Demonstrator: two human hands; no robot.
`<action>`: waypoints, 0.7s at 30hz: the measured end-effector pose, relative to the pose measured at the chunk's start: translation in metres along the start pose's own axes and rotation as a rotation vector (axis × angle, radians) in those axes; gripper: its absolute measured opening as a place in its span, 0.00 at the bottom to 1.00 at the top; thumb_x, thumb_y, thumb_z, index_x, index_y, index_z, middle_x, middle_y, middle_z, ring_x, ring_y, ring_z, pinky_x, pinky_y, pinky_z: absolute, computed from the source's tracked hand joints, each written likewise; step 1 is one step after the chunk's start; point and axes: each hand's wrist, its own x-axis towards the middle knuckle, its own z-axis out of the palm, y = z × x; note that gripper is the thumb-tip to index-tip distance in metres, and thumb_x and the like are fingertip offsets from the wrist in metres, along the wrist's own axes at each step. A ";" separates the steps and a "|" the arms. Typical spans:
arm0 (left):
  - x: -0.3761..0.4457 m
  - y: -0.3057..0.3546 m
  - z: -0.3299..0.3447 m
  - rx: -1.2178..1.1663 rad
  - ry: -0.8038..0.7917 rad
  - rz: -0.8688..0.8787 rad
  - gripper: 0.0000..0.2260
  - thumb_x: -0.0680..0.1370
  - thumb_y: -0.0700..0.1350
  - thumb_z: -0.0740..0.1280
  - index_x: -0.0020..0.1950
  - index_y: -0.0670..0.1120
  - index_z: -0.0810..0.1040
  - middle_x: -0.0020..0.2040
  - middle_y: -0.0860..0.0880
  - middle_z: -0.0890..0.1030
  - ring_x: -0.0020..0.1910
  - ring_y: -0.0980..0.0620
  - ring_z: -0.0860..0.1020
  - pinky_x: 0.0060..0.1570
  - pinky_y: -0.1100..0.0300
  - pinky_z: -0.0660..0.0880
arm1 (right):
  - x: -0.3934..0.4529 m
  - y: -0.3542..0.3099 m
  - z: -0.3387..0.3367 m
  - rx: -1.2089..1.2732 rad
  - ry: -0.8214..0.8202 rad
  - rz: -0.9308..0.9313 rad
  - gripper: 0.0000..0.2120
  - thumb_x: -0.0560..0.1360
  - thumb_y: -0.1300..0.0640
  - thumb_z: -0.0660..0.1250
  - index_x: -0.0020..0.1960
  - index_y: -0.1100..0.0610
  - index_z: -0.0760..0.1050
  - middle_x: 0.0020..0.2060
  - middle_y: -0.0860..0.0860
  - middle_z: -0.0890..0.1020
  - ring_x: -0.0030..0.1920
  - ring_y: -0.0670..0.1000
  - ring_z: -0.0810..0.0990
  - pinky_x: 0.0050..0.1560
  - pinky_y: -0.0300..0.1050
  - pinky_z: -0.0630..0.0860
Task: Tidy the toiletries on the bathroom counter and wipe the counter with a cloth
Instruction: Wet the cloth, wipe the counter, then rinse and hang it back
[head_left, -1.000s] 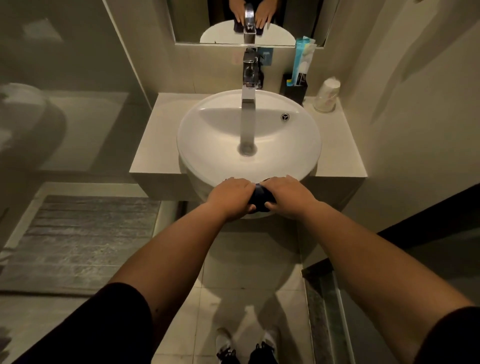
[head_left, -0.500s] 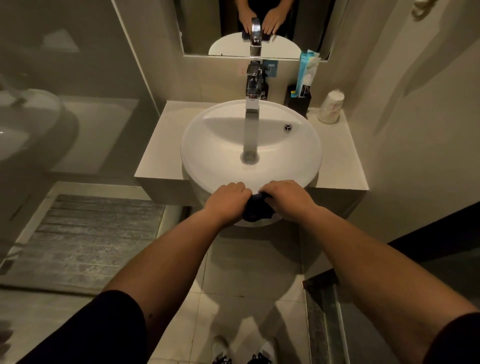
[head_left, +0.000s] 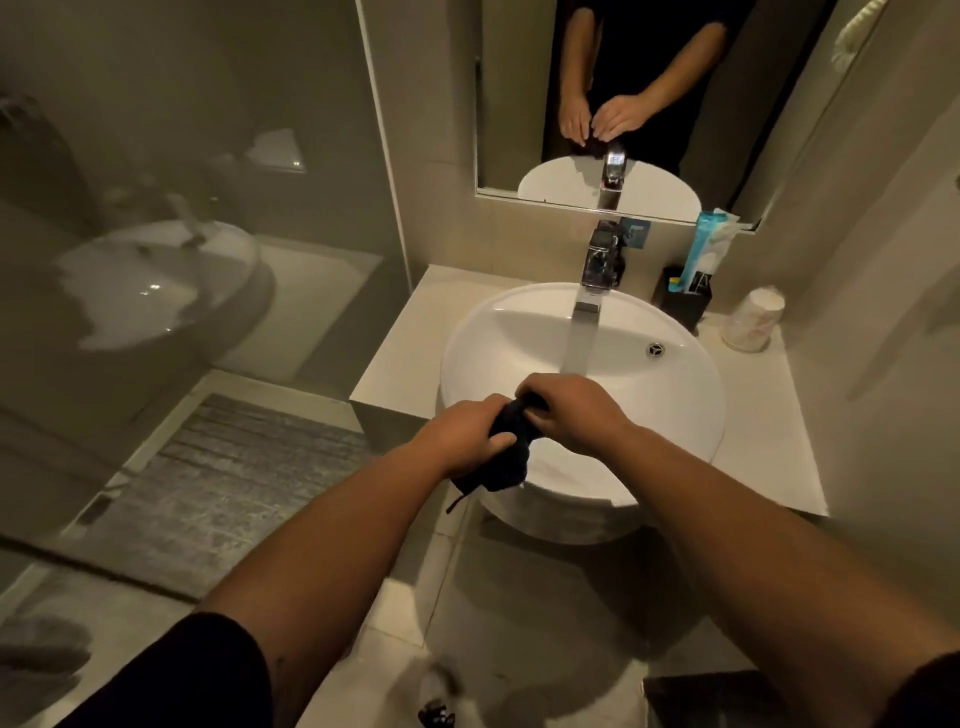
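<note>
A dark cloth (head_left: 511, 457) is bunched between both hands over the front rim of the round white basin (head_left: 665, 395). My left hand (head_left: 465, 434) grips its lower part and my right hand (head_left: 569, 413) grips its upper part. A corner of the cloth hangs below my left hand. On the pale counter (head_left: 758, 431), at the back right, stand a black holder (head_left: 683, 301) with a blue tube (head_left: 704, 244) and a white upturned cup (head_left: 753, 319).
A chrome tap (head_left: 597, 280) juts over the basin from the back. A mirror (head_left: 649, 104) hangs above it. A glass panel (head_left: 182, 234) closes off the left. A grey mat (head_left: 218, 483) lies on the floor at the left. The wall stands close on the right.
Both hands lifted the cloth from below the basin's front edge to above its rim. The view tilted up and shifted left, showing more of the mirror.
</note>
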 end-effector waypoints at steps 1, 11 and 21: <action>0.005 -0.008 -0.006 0.019 0.020 -0.020 0.16 0.78 0.50 0.62 0.64 0.48 0.68 0.54 0.44 0.80 0.48 0.44 0.78 0.43 0.53 0.72 | 0.012 -0.003 -0.001 -0.002 -0.001 -0.008 0.08 0.74 0.55 0.65 0.53 0.52 0.76 0.47 0.50 0.83 0.45 0.54 0.79 0.40 0.45 0.71; 0.102 -0.106 -0.080 0.093 0.133 -0.096 0.04 0.75 0.43 0.61 0.49 0.46 0.69 0.45 0.42 0.79 0.38 0.44 0.73 0.34 0.54 0.66 | 0.152 0.010 0.018 0.013 0.103 -0.002 0.13 0.74 0.50 0.65 0.55 0.54 0.77 0.50 0.52 0.82 0.50 0.55 0.79 0.49 0.49 0.73; 0.195 -0.203 -0.108 -0.009 0.070 -0.230 0.11 0.73 0.39 0.59 0.56 0.45 0.71 0.46 0.42 0.79 0.42 0.41 0.76 0.41 0.49 0.77 | 0.230 0.086 0.057 -0.264 0.110 0.232 0.14 0.74 0.56 0.61 0.57 0.61 0.73 0.55 0.59 0.76 0.56 0.63 0.73 0.53 0.54 0.71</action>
